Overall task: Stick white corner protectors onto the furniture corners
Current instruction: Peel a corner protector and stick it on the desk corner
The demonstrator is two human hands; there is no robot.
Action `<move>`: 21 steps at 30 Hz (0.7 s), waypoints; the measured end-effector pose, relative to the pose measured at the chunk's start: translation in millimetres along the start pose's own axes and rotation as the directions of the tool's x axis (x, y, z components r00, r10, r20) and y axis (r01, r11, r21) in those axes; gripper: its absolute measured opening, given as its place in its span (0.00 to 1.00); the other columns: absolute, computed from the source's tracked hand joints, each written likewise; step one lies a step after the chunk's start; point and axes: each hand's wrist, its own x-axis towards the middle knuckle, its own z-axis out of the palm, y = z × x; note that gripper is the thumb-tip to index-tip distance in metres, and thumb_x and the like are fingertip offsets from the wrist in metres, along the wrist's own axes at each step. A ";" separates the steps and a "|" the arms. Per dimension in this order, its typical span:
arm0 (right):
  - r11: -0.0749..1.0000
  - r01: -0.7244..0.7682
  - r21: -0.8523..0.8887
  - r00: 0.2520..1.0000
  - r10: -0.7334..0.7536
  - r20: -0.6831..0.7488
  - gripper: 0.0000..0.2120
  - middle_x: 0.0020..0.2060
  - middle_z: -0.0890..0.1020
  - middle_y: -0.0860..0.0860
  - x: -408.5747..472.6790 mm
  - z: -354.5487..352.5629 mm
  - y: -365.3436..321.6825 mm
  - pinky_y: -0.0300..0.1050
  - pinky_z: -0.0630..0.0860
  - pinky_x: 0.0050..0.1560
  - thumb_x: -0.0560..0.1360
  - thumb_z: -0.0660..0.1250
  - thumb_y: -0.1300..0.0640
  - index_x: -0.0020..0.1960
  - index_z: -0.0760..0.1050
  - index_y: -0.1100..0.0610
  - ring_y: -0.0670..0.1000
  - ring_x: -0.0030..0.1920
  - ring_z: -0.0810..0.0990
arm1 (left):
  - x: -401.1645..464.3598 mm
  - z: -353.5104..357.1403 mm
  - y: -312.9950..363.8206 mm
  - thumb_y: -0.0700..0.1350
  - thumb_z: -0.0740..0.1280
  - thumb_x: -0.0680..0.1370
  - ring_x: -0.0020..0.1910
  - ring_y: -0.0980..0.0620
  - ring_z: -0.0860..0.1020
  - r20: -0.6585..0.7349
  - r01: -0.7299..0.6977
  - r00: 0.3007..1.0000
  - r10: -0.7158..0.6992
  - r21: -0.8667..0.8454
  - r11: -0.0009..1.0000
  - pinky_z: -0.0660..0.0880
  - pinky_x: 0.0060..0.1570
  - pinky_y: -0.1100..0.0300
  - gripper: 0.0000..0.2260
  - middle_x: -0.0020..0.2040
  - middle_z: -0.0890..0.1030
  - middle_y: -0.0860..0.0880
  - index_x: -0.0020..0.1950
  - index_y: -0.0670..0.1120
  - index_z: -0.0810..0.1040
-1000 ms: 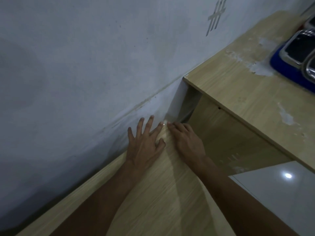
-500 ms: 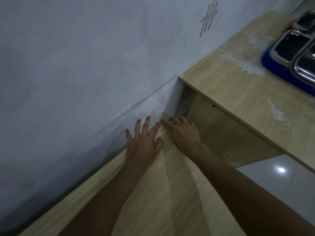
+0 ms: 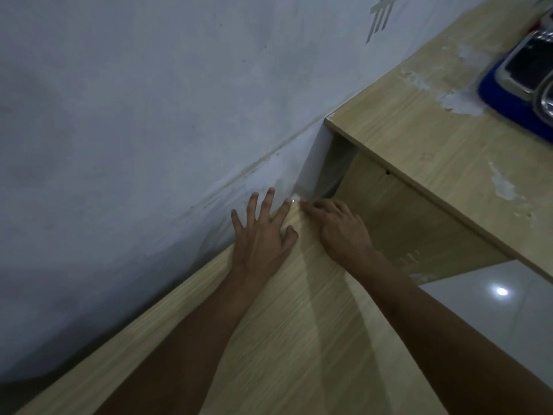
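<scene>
Hands rest on a light wooden board [image 3: 299, 339] with fine lines in it, seen from the head camera looking down. The left hand [image 3: 263, 235] lies flat on the board with its fingers spread wide, and it holds nothing. Its thumb curls in a little. The tip of its first finger touches a small white corner protector [image 3: 294, 199] at the far corner of the board. The right hand [image 3: 344, 232] lies just beside the left hand, palm down, with its fingers bent and close together. Its fingertips [image 3: 308, 205] press at the same corner, right next to the white piece. I cannot tell if the right hand pinches the piece or only pushes on it. The protector sits between the two hands' fingertips, and most of it is too small and dim to see well.

Past the hands stands a pale blue-grey painted wall [image 3: 149, 115] with a stained line along it. To the right of the right hand is a light wooden desk top [image 3: 434, 139] with white scuffed patches. A blue tray [image 3: 514, 112] with shiny metal tins lies on its far side. Below the right arm is a shiny white floor tile [image 3: 493, 324] with a bright spot of light.
</scene>
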 end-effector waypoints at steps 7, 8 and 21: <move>1.000 -0.030 0.001 0.999 0.030 -0.040 0.23 0.73 0.63 0.51 -15.3 -1.1 -11.6 0.56 0.66 0.65 0.80 0.51 0.53 0.76 0.57 0.48 0.54 0.74 0.57 | -6.1 -1.7 2.0 0.58 0.51 0.78 0.77 0.45 0.48 -0.003 -0.011 1.000 0.011 0.055 0.998 0.47 0.70 0.31 0.26 0.79 0.54 0.49 0.76 0.56 0.57; 0.999 -0.042 -0.004 0.998 0.042 -0.044 0.23 0.74 0.61 0.51 -23.7 0.4 -14.9 0.56 0.65 0.67 0.81 0.51 0.53 0.75 0.57 0.48 0.54 0.75 0.55 | -9.6 -2.5 2.2 0.58 0.50 0.78 0.77 0.44 0.49 -0.005 -0.001 1.000 0.002 0.072 0.997 0.47 0.70 0.32 0.26 0.78 0.54 0.49 0.76 0.55 0.57; 0.999 -0.038 0.006 0.995 0.037 0.097 0.24 0.78 0.53 0.48 -186.9 21.5 -50.2 0.48 0.53 0.75 0.82 0.49 0.55 0.78 0.52 0.52 0.49 0.77 0.50 | -174.2 -25.2 18.8 0.55 0.47 0.80 0.77 0.53 0.54 0.175 0.026 0.983 -0.046 0.115 0.993 0.43 0.73 0.39 0.27 0.78 0.56 0.51 0.78 0.48 0.53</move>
